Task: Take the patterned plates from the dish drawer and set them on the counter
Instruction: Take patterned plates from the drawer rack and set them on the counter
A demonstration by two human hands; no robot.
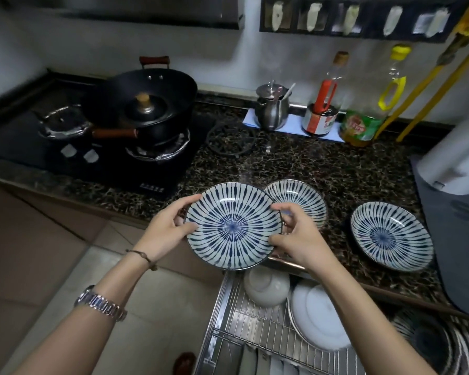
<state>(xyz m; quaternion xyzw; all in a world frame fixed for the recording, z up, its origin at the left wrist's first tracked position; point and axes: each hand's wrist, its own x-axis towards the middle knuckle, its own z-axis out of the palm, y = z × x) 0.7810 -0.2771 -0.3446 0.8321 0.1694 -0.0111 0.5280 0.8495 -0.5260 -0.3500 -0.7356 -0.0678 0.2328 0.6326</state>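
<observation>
I hold a blue-and-white striped plate [233,226] in the air over the counter's front edge, with my left hand [168,231] on its left rim and my right hand [298,239] on its right rim. Behind it a second patterned plate [301,197] lies on the dark marbled counter [336,171], partly hidden by the held one. A third patterned plate [391,235] rests on the counter to the right. Below, the open wire dish drawer [244,328] holds a white bowl [266,286], a white plate [317,318] and more striped dishes [441,345] at the lower right.
A black stove with a lidded wok [146,101] fills the counter's left. A round trivet [231,139], a steel pot [272,109], a sauce bottle [322,109] and an oil bottle [368,115] line the back. A grey mat [460,239] with a paper roll [455,155] lies right.
</observation>
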